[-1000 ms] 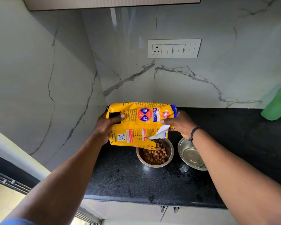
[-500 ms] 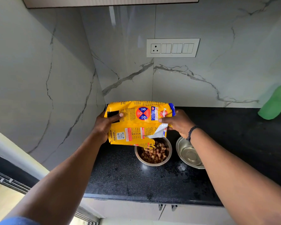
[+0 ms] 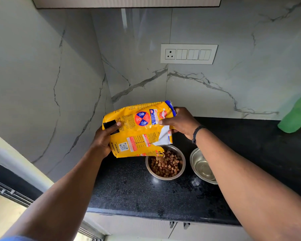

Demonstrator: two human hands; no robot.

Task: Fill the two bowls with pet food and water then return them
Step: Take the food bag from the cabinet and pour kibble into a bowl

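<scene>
Kibble (image 3: 165, 165) fills the left steel bowl (image 3: 180, 173) on the black counter (image 3: 129, 190); the yellow pet food bag (image 3: 137, 131) hangs tilted above it, torn corner at the rim; left hand (image 3: 102, 138) clasps the bag's lower end, right hand (image 3: 182, 123) pinches its top; right steel bowl (image 3: 199, 165) just beside.

Bright, even daylight fills the frame. A pale glare streak runs down the glossy wall tiles (image 3: 129, 40) at upper centre. Wide-angle distortion bends the edges; falling kibble (image 3: 159, 158) blurs slightly.
</scene>
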